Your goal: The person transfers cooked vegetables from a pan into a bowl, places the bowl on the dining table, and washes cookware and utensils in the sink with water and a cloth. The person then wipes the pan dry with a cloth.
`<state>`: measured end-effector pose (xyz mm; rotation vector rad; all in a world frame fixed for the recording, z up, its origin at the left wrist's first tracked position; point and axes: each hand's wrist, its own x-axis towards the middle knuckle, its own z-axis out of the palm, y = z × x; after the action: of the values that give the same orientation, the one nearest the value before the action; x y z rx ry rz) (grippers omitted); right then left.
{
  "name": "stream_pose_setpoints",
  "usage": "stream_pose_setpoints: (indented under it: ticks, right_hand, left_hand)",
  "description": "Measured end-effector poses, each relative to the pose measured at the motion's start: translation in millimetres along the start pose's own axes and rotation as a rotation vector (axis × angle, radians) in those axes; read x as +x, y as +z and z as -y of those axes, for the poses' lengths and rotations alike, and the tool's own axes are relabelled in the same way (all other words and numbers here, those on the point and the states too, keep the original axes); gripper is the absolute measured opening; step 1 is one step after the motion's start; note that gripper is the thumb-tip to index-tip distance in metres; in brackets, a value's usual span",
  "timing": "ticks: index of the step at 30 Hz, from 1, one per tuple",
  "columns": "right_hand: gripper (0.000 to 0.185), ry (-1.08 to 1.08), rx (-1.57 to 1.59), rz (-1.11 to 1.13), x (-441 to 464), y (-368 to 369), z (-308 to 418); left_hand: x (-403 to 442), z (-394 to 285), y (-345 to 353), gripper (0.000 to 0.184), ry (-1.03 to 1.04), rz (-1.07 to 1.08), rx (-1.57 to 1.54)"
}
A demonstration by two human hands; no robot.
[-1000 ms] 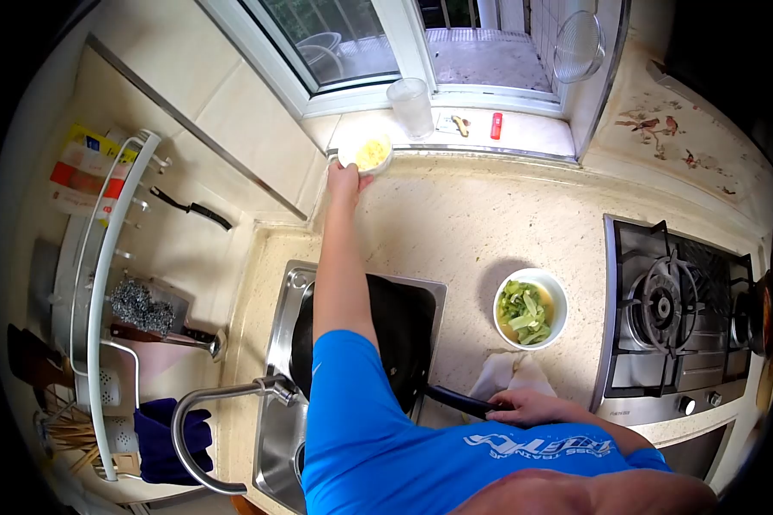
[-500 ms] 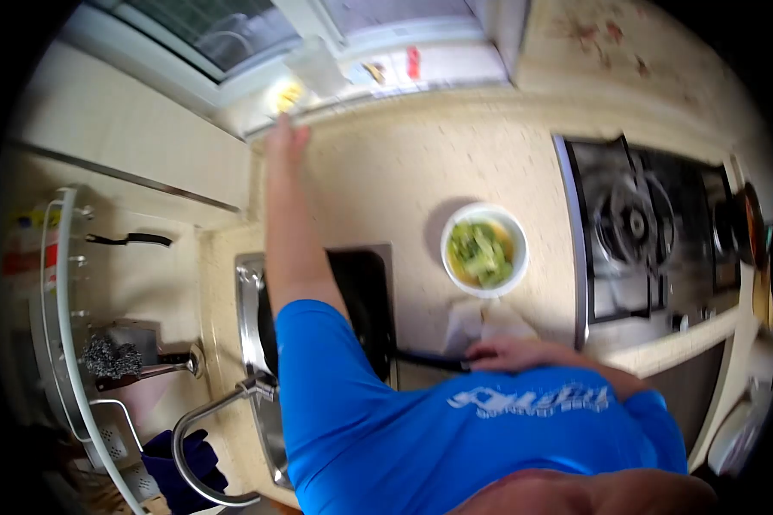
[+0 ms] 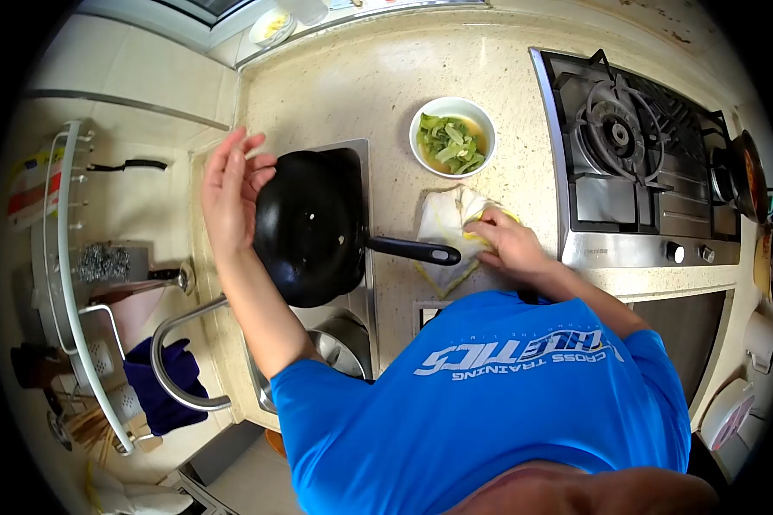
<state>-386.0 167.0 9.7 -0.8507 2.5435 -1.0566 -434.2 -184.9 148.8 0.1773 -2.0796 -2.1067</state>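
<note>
My left hand is raised at the left edge of the black wok, fingers apart and holding nothing. The wok rests over the sink, its handle pointing right. Beside that handle, my right hand grips the edge of a white cloth with yellow trim on the counter. A white bowl of green vegetables in liquid stands just behind the cloth. On the window sill at the top left is a small bowl with yellow food.
The gas stove is at the right. A curved faucet reaches over the left side near a metal pot in the sink. Farther left stands a white rack with utensils and a dark blue cloth.
My left hand has let go of the small bowl on the sill and come back beside the wok. My right hand has left the wok handle and taken the cloth. The view has shifted.
</note>
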Motion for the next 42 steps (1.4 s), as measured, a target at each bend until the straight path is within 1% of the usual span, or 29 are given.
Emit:
stream_pose_setpoints:
  ticks: [1, 3, 4, 5, 8, 10, 11, 13, 14, 16, 17, 19, 23, 25, 26, 28, 29, 31, 32, 33, 34, 35, 36, 37, 38, 39, 40, 41, 42]
  right_hand:
    - [0.031, -0.009, 0.001, 0.002, 0, -1, -5]
    - [0.029, 0.069, -0.113, -0.021, 1, -4, -16]
    - [0.026, 0.133, -0.076, 0.008, 2, -10, -20]
    - [0.026, 0.072, -0.046, -0.007, -1, -12, -31]
    - [0.021, 0.043, 0.006, 0.014, -2, -29, -29]
    - [0.017, 0.445, 0.138, 0.161, 9, -45, -13]
    - [0.015, 0.352, 0.032, 0.023, 14, -45, -11]
    - [0.018, 0.097, -0.077, -0.155, 25, -38, -10]
    - [0.018, 0.091, -0.080, -0.154, 31, -30, -15]
    - [0.018, 0.107, -0.316, -0.130, 37, -12, -24]
    - [0.018, 0.099, -0.318, -0.128, 37, -9, -24]
    - [0.019, 0.085, -0.266, -0.147, 37, -7, -21]
    - [0.017, 0.025, -0.320, -0.142, 35, -6, -21]
    - [0.013, -0.059, -0.298, -0.227, 33, -5, -18]
    - [0.012, -0.073, -0.305, -0.241, 32, -4, -18]
    - [0.013, -0.079, -0.109, -0.310, 27, -6, -10]
    - [0.013, -0.054, -0.035, -0.307, 24, -8, -7]
    - [0.014, -0.080, 0.123, -0.325, 19, -10, 14]
    - [0.014, -0.107, 0.132, -0.295, 15, -13, 31]
    - [0.014, -0.125, 0.186, -0.210, 11, -14, 52]
    - [0.015, -0.139, 0.238, -0.126, 7, -14, 73]
    - [0.017, -0.175, 0.255, -0.030, 3, -11, 93]
    - [0.020, -0.254, 0.283, 0.032, 0, -5, 110]
    - [0.023, -0.332, 0.310, 0.092, -2, 1, 123]
    - [0.023, -0.350, 0.308, 0.106, 0, 7, 130]
    - [0.028, -0.393, 0.314, 0.225, 1, 15, 134]
    - [0.033, -0.433, 0.318, 0.343, 3, 20, 140]
    - [0.033, -0.445, 0.315, 0.353, 3, 22, 150]
    - [0.035, -0.434, 0.326, 0.447, 2, 21, 165]
  left_hand:
    - [-16, 1, 2, 0.034, 0.005, 0.001, -0.024]
    - [-48, 4, 5, 0.031, 0.011, 0.007, -0.027]
    - [-63, 4, 8, 0.029, 0.005, 0.002, -0.020]
    - [-78, 6, 12, 0.026, -0.015, -0.019, -0.039]
    - [-117, 15, 20, 0.024, -0.056, -0.048, 0.018]
    - [-140, 19, 28, 0.023, -0.066, -0.052, -0.014]
    - [-151, 21, 32, 0.023, -0.074, -0.054, -0.047]
    - [-169, 30, 38, 0.025, -0.079, -0.064, -0.067]
    - [-177, 33, 43, 0.025, -0.083, -0.074, -0.066]
    - [-192, 37, 52, 0.023, -0.121, -0.093, -0.073]
    - [-198, 38, 56, 0.022, -0.138, -0.085, -0.063]
    - [-208, 43, 59, 0.021, -0.123, -0.054, -0.088]
    - [-223, 51, 59, 0.021, -0.165, -0.088, -0.168]
    - [-230, 49, 64, 0.021, -0.225, -0.153, -0.072]
    - [-234, 58, 62, 0.021, -0.187, -0.114, -0.111]
    - [-243, 60, 66, 0.022, -0.202, -0.071, -0.111]
    - [-248, 64, 67, 0.022, -0.213, -0.037, -0.106]
    - [-255, 69, 75, 0.022, -0.254, 0.011, -0.160]
    - [-259, 76, 78, 0.025, -0.298, 0.045, -0.204]
    - [-261, 79, 81, 0.025, -0.294, 0.005, -0.205]
    - [-262, 82, 85, 0.026, -0.298, 0.025, -0.307]
    - [-264, 85, 87, 0.028, -0.297, 0.048, -0.411]
    - [-266, 88, 88, 0.028, -0.289, 0.021, -0.414]
    - [-267, 89, 89, 0.029, -0.300, 0.004, -0.520]
    - [-268, 90, 88, 0.029, -0.306, -0.008, -0.626]
    - [-270, 91, 88, 0.029, -0.293, -0.024, -0.628]
    - [-272, 91, 87, 0.028, -0.280, -0.044, -0.696]
    - [-274, 92, 85, 0.027, -0.267, -0.062, -0.763]
    - [-276, 95, 82, 0.027, -0.260, -0.074, -0.765]
